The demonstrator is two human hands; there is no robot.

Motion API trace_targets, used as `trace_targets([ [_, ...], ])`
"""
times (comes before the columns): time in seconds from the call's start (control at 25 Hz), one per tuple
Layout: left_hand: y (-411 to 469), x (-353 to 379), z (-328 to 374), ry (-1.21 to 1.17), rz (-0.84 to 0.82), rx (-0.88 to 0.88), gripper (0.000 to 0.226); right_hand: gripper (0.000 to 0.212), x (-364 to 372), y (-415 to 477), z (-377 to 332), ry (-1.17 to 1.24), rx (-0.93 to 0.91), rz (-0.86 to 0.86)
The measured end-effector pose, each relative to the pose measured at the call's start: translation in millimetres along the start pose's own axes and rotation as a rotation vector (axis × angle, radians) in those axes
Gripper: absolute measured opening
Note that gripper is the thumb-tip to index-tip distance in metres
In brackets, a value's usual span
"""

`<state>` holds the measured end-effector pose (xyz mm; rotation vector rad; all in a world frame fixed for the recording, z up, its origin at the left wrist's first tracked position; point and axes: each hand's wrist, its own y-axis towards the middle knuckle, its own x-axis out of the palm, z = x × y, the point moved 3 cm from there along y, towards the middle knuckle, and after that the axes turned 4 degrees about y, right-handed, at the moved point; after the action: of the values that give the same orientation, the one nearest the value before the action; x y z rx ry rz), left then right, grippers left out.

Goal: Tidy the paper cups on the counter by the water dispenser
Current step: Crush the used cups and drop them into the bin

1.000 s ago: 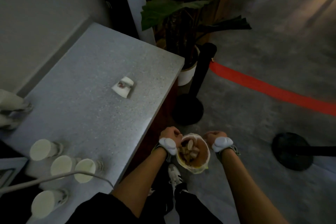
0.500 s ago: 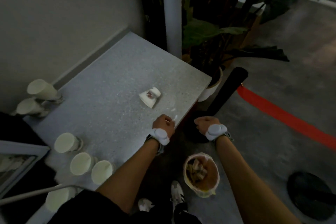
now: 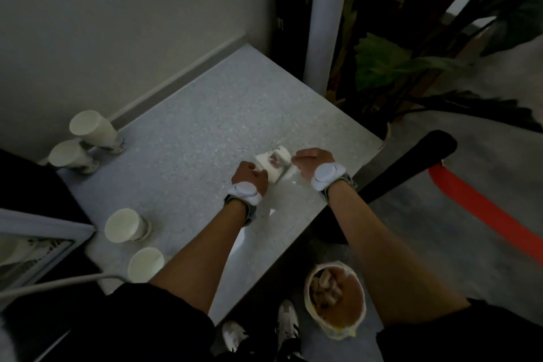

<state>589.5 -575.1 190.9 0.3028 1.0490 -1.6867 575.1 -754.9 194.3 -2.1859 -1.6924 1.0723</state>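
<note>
A crushed white paper cup (image 3: 274,163) with a reddish stain inside lies on its side on the speckled grey counter (image 3: 205,126), near the right edge. My left hand (image 3: 249,178) presses against its near left side with curled fingers. At the cup's right end sits my right hand (image 3: 311,161), fingers curled and touching the rim; its grip is hidden. Two paper cups (image 3: 93,128) (image 3: 69,156) stand by the wall at the left. Two more cups (image 3: 123,225) (image 3: 146,264) stand near the counter's front left.
A lined bin (image 3: 335,300) holding crumpled cups stands on the floor by my feet, right of the counter. A dark appliance (image 3: 29,185) fills the left edge. Behind the counter are a white post (image 3: 320,23), a potted plant (image 3: 396,67), a black stanchion (image 3: 411,164) and a red floor line (image 3: 484,209).
Both hands left the bin, which now sits on the floor, and moved up over the counter edge to the crushed cup. My view has swung left toward the counter.
</note>
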Motion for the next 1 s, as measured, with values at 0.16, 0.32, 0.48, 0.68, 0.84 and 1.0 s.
trace_targets([
  [0.16,18.7,2.2,-5.6,0.027,0.000,-0.011,0.042,0.043,19.9,20.8,-12.9,-0.089,-0.025,-0.018],
  [0.32,25.9,4.5,-1.5,0.030,0.002,0.056,0.032,0.045,28.4,31.6,-13.9,-0.205,-0.049,-0.052],
  [0.48,26.7,2.2,1.3,0.037,0.033,0.089,0.026,0.043,31.6,32.8,-17.9,-0.275,-0.042,-0.059],
  [0.68,23.5,-3.5,3.9,0.055,0.018,0.082,0.026,0.038,23.8,19.2,-17.7,-0.411,-0.083,-0.055],
  [0.84,7.5,-3.2,5.7,0.012,-0.002,0.098,0.027,0.037,8.5,-2.1,-17.0,-0.438,-0.111,-0.056],
  [1.0,-14.9,5.2,6.9,-0.082,-0.057,0.103,0.020,0.039,-11.1,-27.7,-11.0,-0.250,-0.045,0.053],
])
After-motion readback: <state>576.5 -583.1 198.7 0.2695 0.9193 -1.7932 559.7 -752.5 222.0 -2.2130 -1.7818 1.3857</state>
